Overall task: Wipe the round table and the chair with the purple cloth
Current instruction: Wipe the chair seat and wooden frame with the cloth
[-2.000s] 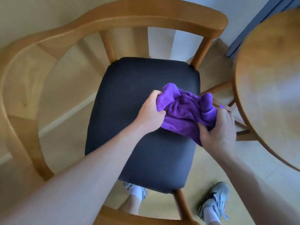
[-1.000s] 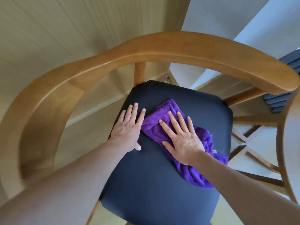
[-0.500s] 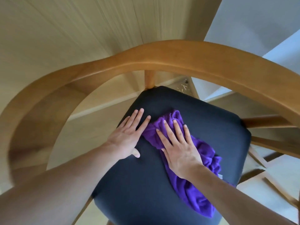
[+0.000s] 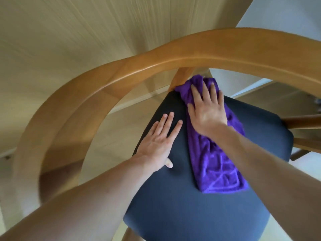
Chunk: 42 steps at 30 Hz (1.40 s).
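The right hand (image 4: 206, 110) lies flat with straight fingers on the purple cloth (image 4: 215, 153), pressing it onto the dark seat (image 4: 173, 206) of the chair (image 4: 121, 70). The cloth's far end touches the wooden post (image 4: 180, 77) at the seat's back corner. The left hand (image 4: 158, 143) rests open on the seat, just left of the cloth. The curved backrest arches over the seat's far edge.

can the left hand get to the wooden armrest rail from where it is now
Probably yes. The left hand lies flat and empty on the dark seat, and the curved armrest rail arcs just beyond its fingers, with only open air between them.
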Tool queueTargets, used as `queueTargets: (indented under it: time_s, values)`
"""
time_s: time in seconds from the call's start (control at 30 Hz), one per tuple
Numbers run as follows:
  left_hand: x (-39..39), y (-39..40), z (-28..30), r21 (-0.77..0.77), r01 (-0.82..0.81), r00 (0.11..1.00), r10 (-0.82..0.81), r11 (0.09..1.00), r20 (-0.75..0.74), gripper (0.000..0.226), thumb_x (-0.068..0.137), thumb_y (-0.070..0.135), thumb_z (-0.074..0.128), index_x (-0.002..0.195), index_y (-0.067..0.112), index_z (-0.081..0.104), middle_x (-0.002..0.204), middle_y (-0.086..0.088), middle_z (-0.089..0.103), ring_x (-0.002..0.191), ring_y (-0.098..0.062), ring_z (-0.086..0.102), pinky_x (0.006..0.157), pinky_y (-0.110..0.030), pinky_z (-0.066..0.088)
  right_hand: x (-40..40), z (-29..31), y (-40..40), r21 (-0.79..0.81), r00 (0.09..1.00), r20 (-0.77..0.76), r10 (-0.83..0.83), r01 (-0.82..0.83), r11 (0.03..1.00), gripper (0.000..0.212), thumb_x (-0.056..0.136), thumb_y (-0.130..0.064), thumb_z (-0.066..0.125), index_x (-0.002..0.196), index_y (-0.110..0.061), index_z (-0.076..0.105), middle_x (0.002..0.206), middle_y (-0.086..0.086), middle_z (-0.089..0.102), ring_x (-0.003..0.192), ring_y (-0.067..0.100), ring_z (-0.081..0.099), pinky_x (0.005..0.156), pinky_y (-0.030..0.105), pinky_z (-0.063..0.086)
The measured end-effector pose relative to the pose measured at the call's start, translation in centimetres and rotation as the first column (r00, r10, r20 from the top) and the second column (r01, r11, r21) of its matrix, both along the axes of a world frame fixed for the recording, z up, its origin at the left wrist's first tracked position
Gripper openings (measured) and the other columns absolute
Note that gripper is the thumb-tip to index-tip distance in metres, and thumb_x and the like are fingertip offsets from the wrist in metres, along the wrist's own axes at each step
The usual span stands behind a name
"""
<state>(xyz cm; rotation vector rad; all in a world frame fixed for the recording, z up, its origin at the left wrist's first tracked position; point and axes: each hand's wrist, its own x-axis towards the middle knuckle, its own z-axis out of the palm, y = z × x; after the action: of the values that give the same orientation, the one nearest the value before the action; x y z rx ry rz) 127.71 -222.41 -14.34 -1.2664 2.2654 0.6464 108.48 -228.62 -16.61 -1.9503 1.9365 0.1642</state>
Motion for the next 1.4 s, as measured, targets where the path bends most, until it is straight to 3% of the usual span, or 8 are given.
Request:
queueTargets:
  time_s: [0.1, 0.2, 0.57, 0.83, 1.03, 1.13, 1.27, 1.4]
  values:
    - [-0.2, -0.1, 0.0, -0.010, 0.005, 1.000, -0.005, 1.000, 0.008, 0.154, 0.068, 0.053, 0.091, 0.159, 0.021, -0.029, 0.163, -0.014, -0.042, 0.155, -0.030, -0.030, 0.126, -0.040, -0.011, 1.1, 0.1, -4.3, 0.008, 0.998, 0.019, -0.064, 0.064, 0.998, 0.061, 0.099, -0.046, 0.027, 0.148, -0.013, 0.042, 0.150, 0.019, 0.044, 0.144, 0.039, 0.033, 0.117, 0.057, 0.026]
    - [-0.3, -0.2, 0.2, -0.013, 0.015, 1.000, -0.015, 1.000, 0.015, 0.154, 0.068, 0.054, 0.091, 0.159, 0.020, -0.028, 0.163, -0.015, -0.041, 0.155, -0.030, -0.030, 0.127, -0.041, -0.008, 0.8, 0.3, -3.2, -0.057, 0.998, 0.023, -0.064, 0.065, 0.996, 0.056, 0.101, -0.041, 0.033, 0.146, -0.011, 0.047, 0.143, 0.018, 0.051, 0.138, 0.039, 0.041, 0.113, 0.051, 0.032]
    - [-1.0, 0.1, 0.8, -0.010, -0.033, 0.999, 0.033, 0.999, 0.034, 0.155, 0.068, 0.048, 0.094, 0.159, 0.022, -0.029, 0.164, -0.012, -0.040, 0.156, -0.030, -0.027, 0.126, -0.039, -0.006, -6.2, 0.5, 3.8, -0.171, 0.984, 0.098, -0.147, 0.162, 0.972, 0.057, 0.093, -0.023, 0.050, 0.148, -0.009, 0.049, 0.149, 0.022, 0.046, 0.143, 0.041, 0.036, 0.121, 0.049, 0.025]
    - [-1.1, 0.3, 0.4, -0.026, -0.047, 0.998, 0.048, 0.999, 0.043, 0.156, 0.068, 0.049, 0.094, 0.158, 0.022, -0.031, 0.163, -0.012, -0.042, 0.156, -0.030, -0.028, 0.127, -0.039, -0.005, -5.8, 0.7, 5.8, -0.114, 0.915, 0.139, -0.379, 0.395, 0.912, 0.068, 0.091, -0.044, 0.048, 0.155, -0.027, 0.035, 0.164, 0.016, 0.025, 0.152, 0.039, 0.016, 0.124, 0.053, 0.005]
    - [-1.2, 0.1, 0.4, -0.024, -0.029, 0.998, 0.030, 0.999, 0.053, 0.157, 0.068, 0.049, 0.094, 0.158, 0.021, -0.032, 0.162, -0.013, -0.042, 0.156, -0.031, -0.029, 0.127, -0.040, -0.005, -2.4, 0.3, -0.8, -0.151, 0.950, 0.170, -0.261, 0.287, 0.946, 0.047, 0.104, -0.043, 0.034, 0.142, -0.023, 0.052, 0.147, 0.007, 0.051, 0.136, 0.037, 0.042, 0.116, 0.051, 0.027]
    - [-1.2, 0.0, 0.7, -0.024, -0.024, 0.998, 0.025, 0.999, 0.062, 0.156, 0.068, 0.051, 0.093, 0.157, 0.021, -0.032, 0.163, -0.012, -0.042, 0.156, -0.030, -0.027, 0.127, -0.039, -0.005, -0.1, 0.1, -2.5, -0.120, 0.974, 0.206, -0.099, 0.125, 0.985, 0.046, 0.105, -0.046, 0.032, 0.142, -0.027, 0.052, 0.150, 0.002, 0.047, 0.138, 0.035, 0.040, 0.114, 0.052, 0.028]
    - [-1.2, 0.0, 0.7, -0.019, -0.014, 0.997, 0.016, 1.000, 0.075, 0.156, 0.070, 0.053, 0.091, 0.156, 0.022, -0.034, 0.162, -0.012, -0.042, 0.156, -0.030, -0.027, 0.128, -0.039, -0.003, -2.3, -0.2, -2.0, -0.096, 0.991, 0.120, -0.061, 0.073, 0.993, 0.049, 0.106, -0.049, 0.028, 0.151, -0.033, 0.043, 0.151, 0.006, 0.044, 0.134, 0.035, 0.042, 0.109, 0.049, 0.032]
    - [-1.0, 0.0, 0.7, -0.015, -0.008, 0.997, 0.009, 1.000, 0.076, 0.155, 0.072, 0.054, 0.090, 0.155, 0.023, -0.037, 0.161, -0.011, -0.045, 0.156, -0.030, -0.028, 0.127, -0.039, -0.003, -4.6, -0.2, -1.4, -0.114, 0.997, 0.012, -0.082, 0.083, 0.990, 0.047, 0.105, -0.044, 0.031, 0.142, -0.025, 0.054, 0.141, 0.009, 0.051, 0.123, 0.034, 0.046, 0.100, 0.047, 0.036]
